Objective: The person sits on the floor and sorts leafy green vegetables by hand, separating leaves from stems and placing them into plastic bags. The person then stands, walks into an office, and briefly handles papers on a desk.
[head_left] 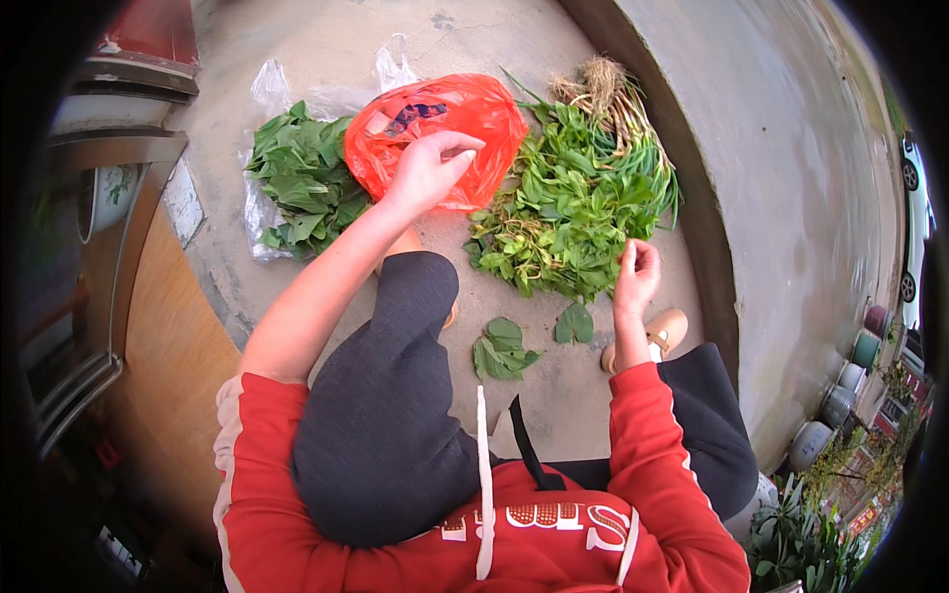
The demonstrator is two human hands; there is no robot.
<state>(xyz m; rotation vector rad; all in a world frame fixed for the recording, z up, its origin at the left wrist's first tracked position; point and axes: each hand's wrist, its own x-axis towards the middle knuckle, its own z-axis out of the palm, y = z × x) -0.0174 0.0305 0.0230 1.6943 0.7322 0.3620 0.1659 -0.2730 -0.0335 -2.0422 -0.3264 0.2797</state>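
My left hand [434, 169] hovers over the mouth of a red plastic bag [474, 104]. Its fingers are bent, a small gap shows before the thumb, and no item is visible between them. Inside the bag are pale and dark scraps. My right hand [637, 276] is curled at the near right edge of a heap of leafy greens [571, 200]; whether a stem is in its fingers is hidden. Broad green leaves [300, 178] are piled on a clear plastic bag [259, 219] left of the red one. Spring onions [626, 118] with roots lie behind the heap.
Two loose leafy bits, a larger leaf cluster [506, 350] and a single leaf [574, 324], lie on the concrete floor [437, 278] between my feet. A raised concrete edge [693, 200] curves along the right. A wooden board [174, 304] stands at left.
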